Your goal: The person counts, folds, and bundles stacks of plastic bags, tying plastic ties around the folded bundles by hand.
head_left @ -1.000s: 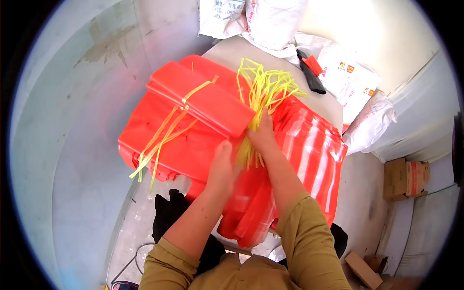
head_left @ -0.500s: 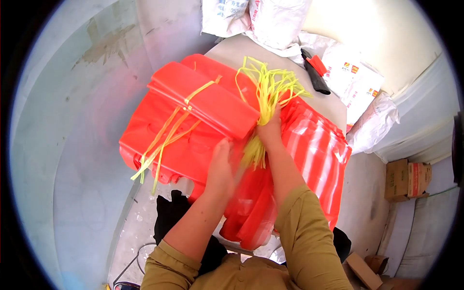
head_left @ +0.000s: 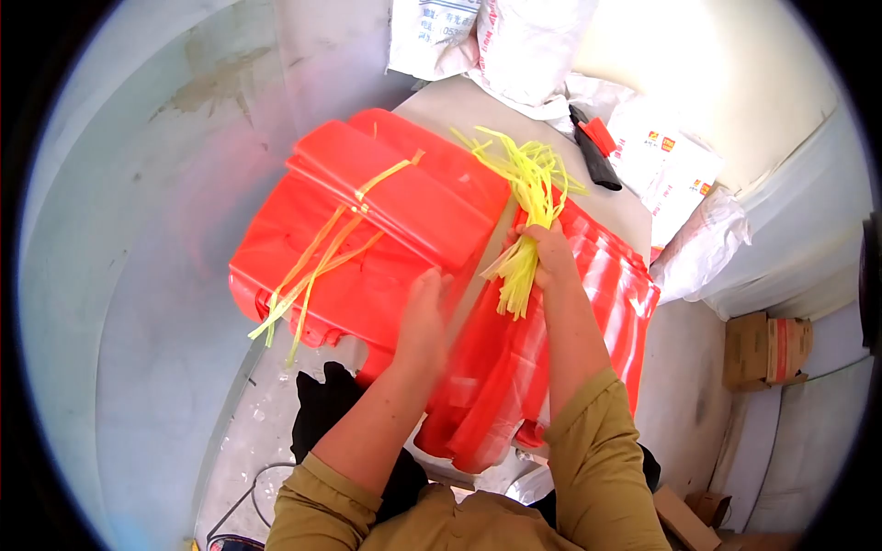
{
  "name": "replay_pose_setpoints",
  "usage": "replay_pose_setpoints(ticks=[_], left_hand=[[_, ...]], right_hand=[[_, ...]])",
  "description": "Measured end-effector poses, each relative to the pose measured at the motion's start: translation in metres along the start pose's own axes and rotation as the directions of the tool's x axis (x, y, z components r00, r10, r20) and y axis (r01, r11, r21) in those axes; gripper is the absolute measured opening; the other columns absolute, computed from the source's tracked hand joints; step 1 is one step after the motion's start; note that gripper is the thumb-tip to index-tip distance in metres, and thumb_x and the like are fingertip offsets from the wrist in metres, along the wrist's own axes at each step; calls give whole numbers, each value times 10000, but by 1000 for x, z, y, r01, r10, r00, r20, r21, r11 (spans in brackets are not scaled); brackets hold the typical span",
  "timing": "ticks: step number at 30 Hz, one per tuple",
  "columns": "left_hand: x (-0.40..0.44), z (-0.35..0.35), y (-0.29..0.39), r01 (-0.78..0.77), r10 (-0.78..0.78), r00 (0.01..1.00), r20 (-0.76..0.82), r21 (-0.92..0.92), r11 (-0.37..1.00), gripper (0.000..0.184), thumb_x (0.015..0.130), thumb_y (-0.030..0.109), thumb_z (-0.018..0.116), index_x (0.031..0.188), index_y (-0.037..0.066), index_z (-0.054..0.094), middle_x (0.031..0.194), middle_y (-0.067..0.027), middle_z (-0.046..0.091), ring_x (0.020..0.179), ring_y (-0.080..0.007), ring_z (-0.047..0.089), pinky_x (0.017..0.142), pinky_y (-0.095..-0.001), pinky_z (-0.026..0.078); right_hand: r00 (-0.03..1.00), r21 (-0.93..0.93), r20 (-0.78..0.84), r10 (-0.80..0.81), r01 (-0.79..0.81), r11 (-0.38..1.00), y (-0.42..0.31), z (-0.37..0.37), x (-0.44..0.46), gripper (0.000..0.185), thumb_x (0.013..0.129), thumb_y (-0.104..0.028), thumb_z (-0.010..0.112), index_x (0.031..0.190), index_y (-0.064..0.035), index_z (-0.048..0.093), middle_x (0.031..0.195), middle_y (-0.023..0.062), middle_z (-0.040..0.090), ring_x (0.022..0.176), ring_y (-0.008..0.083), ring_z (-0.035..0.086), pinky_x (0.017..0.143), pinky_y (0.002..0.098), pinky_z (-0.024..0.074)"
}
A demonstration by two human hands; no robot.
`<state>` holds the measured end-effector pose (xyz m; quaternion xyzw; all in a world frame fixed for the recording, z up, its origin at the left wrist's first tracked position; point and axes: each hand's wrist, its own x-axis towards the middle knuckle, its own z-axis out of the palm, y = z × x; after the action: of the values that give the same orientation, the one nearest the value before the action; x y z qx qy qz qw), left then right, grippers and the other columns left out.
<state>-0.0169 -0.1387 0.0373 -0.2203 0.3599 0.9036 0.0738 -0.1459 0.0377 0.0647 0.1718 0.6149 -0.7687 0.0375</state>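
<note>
Strips of yellow, flat and too tangled to count, form one yellow bundle (head_left: 540,184) clamped around its middle in your right hand (head_left: 551,255), beside the gap between two red piles. Your left hand (head_left: 423,317) is apart from it, at the left pile (head_left: 276,230); its fingers blur, so I cannot tell whether they grip. One smooth, folded red packet (head_left: 427,202) lies on that pile, crossed by a thin yellow tie (head_left: 384,175) with trailing ends. Your forearm partly hides the right pile (head_left: 597,312), glossy, layered and pale-banded. Two white sacks (head_left: 533,46) are cut off at the top edge.
</note>
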Motion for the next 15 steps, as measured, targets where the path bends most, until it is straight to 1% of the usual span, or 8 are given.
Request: replay_pose_setpoints(ticks=[3,4,7,9,11,12,13,15], left_hand=[[0,0,1,29,-31,998,-50,-45,999,535,1122,474,421,1497,93,453,1472,-88,529,1504,-227,356,1271,-469,127],[0,-1,1,31,-34,998,-56,-60,998,528,1123,471,421,1486,90,457,1465,-87,532,1503,-226,357,1271,-460,134],[-8,3,7,62,-69,997,-30,-186,981,497,1127,456,408,1448,81,472,1441,-93,544,1459,-228,411,1255,-453,213],[-10,-1,4,78,-75,997,21,-258,963,478,1133,449,389,1422,79,484,1417,-97,559,1404,-235,468,1227,-457,289],[-3,-15,-13,79,-55,995,86,-293,953,465,1139,445,363,1397,82,496,1386,-96,579,1336,-247,526,1186,-462,371],[1,-20,-19,71,-40,994,100,-328,942,479,1147,456,322,1398,88,499,1355,-91,598,1237,-269,592,1103,-457,470],[-3,-19,-12,83,-66,996,60,-359,929,489,1147,465,314,1397,90,503,1351,-94,603,1231,-275,597,1090,-454,480],[-17,-14,7,106,-124,992,-14,-425,899,507,1148,483,298,1394,94,511,1343,-101,613,1220,-287,607,1064,-449,501]], right_hand=[[992,110,-8,-127,127,986,1,14,18,515,916,21,569,1390,-68,390,868,93,580,690,211,605,640,391,580],[977,82,-35,-211,213,974,-2,28,21,580,917,7,578,1438,-85,341,827,85,546,631,197,553,610,366,555],[942,74,43,-334,330,941,-3,89,6,644,904,5,597,1470,-99,307,868,94,556,664,197,569,600,349,536],[966,41,125,-228,225,974,-1,135,-23,706,895,9,609,1501,-116,270,914,98,558,690,186,572,607,339,536],[951,10,236,-198,202,979,28,164,-24,703,895,12,613,1486,-134,262,958,100,559,721,179,585,633,358,562],[954,90,274,-121,100,991,39,175,-32,686,903,13,608,1474,-141,259,957,96,561,728,176,590,647,369,573],[947,163,319,-46,-7,987,48,183,-42,670,911,15,602,1462,-148,256,956,93,563,735,173,596,660,380,585],[941,161,337,6,-64,985,81,188,-35,639,929,15,592,1445,-159,258,958,88,565,740,169,600,667,388,590]])
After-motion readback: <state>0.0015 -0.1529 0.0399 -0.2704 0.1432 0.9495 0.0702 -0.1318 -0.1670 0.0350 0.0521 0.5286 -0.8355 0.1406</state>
